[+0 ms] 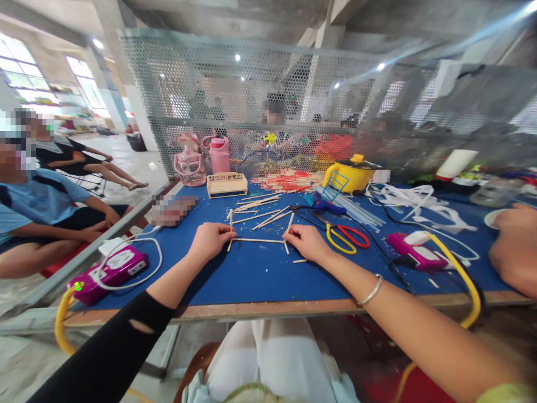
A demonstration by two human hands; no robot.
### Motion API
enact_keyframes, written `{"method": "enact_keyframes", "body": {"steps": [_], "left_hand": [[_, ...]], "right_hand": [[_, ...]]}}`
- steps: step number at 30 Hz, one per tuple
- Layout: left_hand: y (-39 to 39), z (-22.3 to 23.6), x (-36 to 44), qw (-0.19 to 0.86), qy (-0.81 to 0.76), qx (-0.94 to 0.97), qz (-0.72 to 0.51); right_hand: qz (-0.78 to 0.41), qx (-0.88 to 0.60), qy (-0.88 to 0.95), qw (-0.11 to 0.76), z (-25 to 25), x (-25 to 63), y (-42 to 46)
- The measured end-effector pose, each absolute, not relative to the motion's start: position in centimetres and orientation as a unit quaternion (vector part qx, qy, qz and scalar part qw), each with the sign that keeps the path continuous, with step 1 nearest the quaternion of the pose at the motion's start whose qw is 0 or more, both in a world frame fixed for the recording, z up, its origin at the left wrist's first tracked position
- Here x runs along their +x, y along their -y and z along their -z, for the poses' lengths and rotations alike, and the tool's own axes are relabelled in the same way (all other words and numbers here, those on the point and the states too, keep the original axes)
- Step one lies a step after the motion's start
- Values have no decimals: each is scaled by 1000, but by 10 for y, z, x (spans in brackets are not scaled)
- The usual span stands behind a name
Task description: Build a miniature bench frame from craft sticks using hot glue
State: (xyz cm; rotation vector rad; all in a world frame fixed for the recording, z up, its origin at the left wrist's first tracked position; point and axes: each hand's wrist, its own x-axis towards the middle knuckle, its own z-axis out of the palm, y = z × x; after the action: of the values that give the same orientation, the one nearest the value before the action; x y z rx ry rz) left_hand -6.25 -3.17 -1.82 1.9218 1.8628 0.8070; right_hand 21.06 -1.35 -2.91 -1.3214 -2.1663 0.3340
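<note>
Between my hands stands a small frame of thin wooden sticks [258, 240], with a long crosspiece joining two upright end pieces. My left hand [212, 240] pinches the left end piece, and my right hand [305, 240] pinches the right one. Just behind lie several loose wooden sticks [255, 207]. A short cut stick [300, 261] rests in front of my right hand. To its right are scissors [347, 238] with red and yellow handles, and a blue glue gun [325, 204] sits a little farther back.
A small wooden stick-built box [227, 185] stands behind on the blue table [251, 280]. Red-tipped sticks [289, 181], a yellow pot [350, 174] and pink bottles [218, 154] line the mesh screen. Purple power strips [111, 271] with cables lie on both sides. Another person's hand [516, 249] is at right.
</note>
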Motion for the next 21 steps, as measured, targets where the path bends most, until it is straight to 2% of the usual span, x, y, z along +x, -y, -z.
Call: {"method": "enact_keyframes", "body": {"steps": [15, 21], "left_hand": [[31, 20, -64, 173, -648, 684, -287], [32, 20, -65, 177, -644, 680, -302]], "right_hand": [[-118, -483, 812, 305, 31, 209, 17], [-202, -477, 770, 372, 33, 212, 20]]}}
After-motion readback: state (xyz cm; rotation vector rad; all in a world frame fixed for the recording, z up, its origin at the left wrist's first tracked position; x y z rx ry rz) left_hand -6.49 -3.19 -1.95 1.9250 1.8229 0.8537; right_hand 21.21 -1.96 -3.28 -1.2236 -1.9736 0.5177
